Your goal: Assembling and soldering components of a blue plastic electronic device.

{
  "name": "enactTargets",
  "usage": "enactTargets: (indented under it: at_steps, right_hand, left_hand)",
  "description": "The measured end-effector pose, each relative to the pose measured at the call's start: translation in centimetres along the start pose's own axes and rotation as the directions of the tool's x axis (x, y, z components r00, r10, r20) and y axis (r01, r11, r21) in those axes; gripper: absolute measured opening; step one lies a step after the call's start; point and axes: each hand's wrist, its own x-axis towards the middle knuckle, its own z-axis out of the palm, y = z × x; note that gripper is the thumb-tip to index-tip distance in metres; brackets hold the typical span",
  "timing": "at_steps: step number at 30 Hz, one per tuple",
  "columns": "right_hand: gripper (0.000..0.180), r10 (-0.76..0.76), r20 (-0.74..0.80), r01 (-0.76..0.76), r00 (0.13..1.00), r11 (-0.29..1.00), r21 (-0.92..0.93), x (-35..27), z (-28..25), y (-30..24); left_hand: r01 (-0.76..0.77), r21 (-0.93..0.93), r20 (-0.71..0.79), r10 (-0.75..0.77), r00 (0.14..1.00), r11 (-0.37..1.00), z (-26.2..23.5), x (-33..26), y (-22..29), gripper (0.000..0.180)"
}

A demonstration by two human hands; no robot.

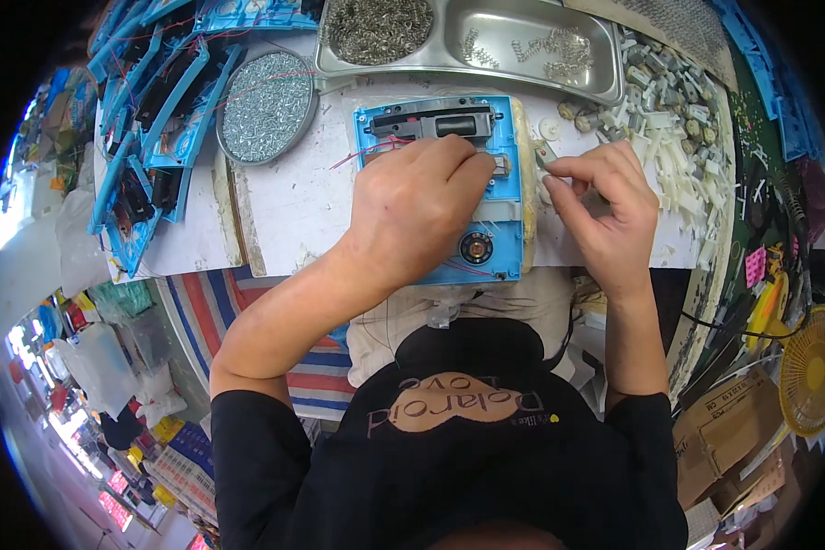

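Observation:
A blue plastic housing [513,220] lies in front of me on the table. It holds a dark battery-like cylinder [456,126], a round speaker-like part [477,247] and red wires. My left hand [422,197] rests over its middle, fingers curled down and closed. Beside those fingertips sits a small silvery block [500,166]; whatever they grip is hidden. Just right of the housing, my right hand [610,202] has thumb and forefinger nearly together in a pinch. A small pale strip [544,152] is next to its forefinger; I cannot make out whether anything is between the fingertips.
A round dish of small screws [268,108] stands to the left, near stacked blue housings [170,137]. At the back, a steel tray [532,84] holds springs and small metal parts. White plastic pieces and small motors [674,137] are heaped at right, before a yellow fan [810,371].

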Motion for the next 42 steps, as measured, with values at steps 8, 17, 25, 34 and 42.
enactTargets:
  at_steps: [8, 17, 25, 34, 42]
  right_hand:
    - [0.018, -0.055, 0.085, 0.062, 0.995, 0.995, -0.075, 0.4, 1.4, -0.3]
    - [0.015, -0.111, 0.107, 0.119, 0.988, 0.991, -0.066, 1.3, 2.4, -0.4]
    - [0.015, -0.201, 0.11, 0.215, 0.973, 0.968, -0.129, 1.8, 2.3, -0.1]
    - [0.023, -0.298, 0.069, 0.304, 0.952, 0.945, -0.119, 2.0, 1.7, 0.8]
    - [0.018, -0.152, 0.014, 0.152, 0.988, 0.981, -0.124, 1.5, -0.4, 1.5]
  left_hand:
    - [-0.008, -0.009, -0.048, 0.008, 0.999, 1.0, 0.2, 0.2, 0.2, 0.019]
    - [0.009, -0.072, -0.091, -0.016, 0.996, 0.997, 0.4, -0.1, 0.0, 0.022]
    - [0.04, -0.054, -0.038, -0.042, 0.998, 0.998, -0.4, -0.3, -0.1, 0.025]
    - [0.062, -0.016, -0.005, -0.062, 0.998, 0.998, 0.4, -0.1, 0.1, 0.019]
    - [0.053, 0.002, 0.013, -0.053, 0.998, 0.999, 0.3, 0.1, 0.1, 0.02]
